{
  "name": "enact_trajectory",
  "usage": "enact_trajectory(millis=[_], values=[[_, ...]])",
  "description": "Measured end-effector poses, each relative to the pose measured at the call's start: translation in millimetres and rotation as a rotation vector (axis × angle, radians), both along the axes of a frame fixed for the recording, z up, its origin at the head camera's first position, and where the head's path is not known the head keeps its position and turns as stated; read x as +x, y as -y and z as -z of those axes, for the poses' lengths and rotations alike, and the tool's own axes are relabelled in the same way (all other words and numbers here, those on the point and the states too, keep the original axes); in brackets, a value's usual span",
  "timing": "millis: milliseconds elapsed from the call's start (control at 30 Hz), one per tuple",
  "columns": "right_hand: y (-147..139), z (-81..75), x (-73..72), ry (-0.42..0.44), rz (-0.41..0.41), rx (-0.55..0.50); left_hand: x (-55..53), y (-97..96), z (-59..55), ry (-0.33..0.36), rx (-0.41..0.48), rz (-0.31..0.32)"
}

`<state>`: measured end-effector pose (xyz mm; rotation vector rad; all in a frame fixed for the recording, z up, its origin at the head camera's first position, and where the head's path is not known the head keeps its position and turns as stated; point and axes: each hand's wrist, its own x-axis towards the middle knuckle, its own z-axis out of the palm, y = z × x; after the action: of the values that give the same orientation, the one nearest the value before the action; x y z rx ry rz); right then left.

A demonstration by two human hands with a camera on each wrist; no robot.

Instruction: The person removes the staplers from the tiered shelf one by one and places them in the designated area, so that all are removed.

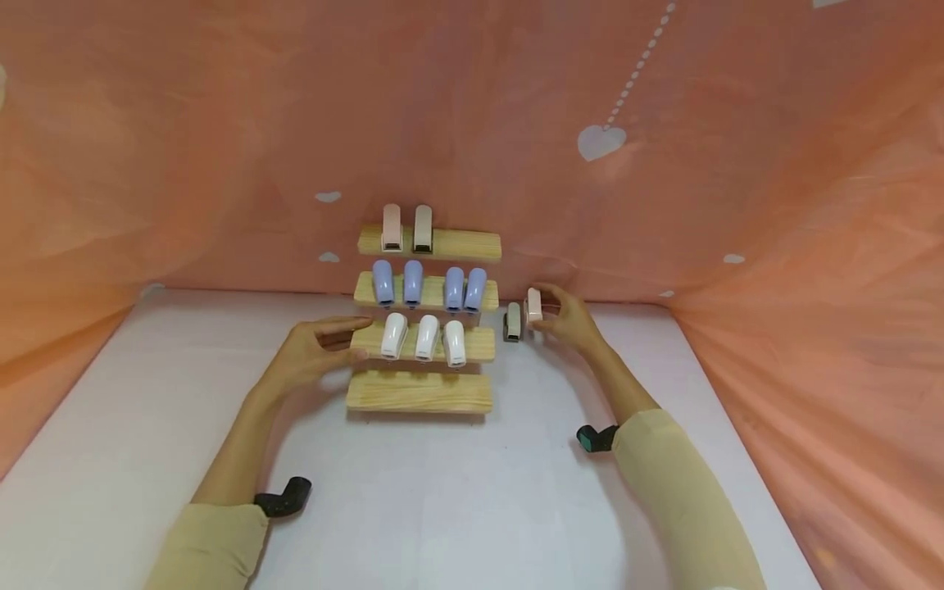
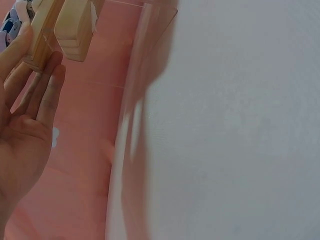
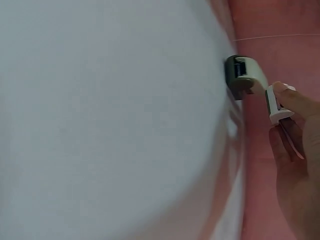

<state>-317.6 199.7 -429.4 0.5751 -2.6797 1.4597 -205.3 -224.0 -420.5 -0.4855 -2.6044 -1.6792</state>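
Note:
My left hand (image 1: 308, 354) grips the left end of the second-lowest step of a wooden rack (image 1: 419, 395); in the left wrist view the thumb and fingers lie on either side of the wooden plank (image 2: 42, 37). Between thumb and fingers of my right hand (image 1: 571, 321) is a pale pink lever-topped gadget (image 1: 534, 305), perhaps a small hole punch. A grey-green one (image 3: 245, 75) stands on the table just left of it. Three white ones (image 1: 426, 338), several lilac ones (image 1: 413, 283), a pink one (image 1: 392, 228) and a grey one (image 1: 423, 229) sit on the rack.
A white tabletop (image 1: 442, 500) lies under the rack and both arms. Behind and at the sides hangs an orange-pink cloth (image 1: 457, 106) with white hearts. Each wrist carries a black device, the left one (image 1: 288, 496) and the right one (image 1: 596, 438).

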Motion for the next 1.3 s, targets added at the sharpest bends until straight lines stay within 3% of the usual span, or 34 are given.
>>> enact_trajectory(millis=[267,633,1100,1300], values=[[-4.5,14.8,0.2,0.012,0.037,0.122,1.8,-2.9,-1.5,-0.003,-0.016,-0.008],[-3.6,33.0,2.4,0.035,-0.029,0.016,2.2,-6.0,1.0,-0.008,0.03,0.003],[-3.4,21.1,5.4,-0.029,0.008,0.133,2.1,-3.6,-0.3,-0.017,-0.028,-0.01],[-2.0,7.7,2.9,-0.047,-0.012,0.034,1.7,-2.9,-0.8,-0.012,-0.032,-0.022]])
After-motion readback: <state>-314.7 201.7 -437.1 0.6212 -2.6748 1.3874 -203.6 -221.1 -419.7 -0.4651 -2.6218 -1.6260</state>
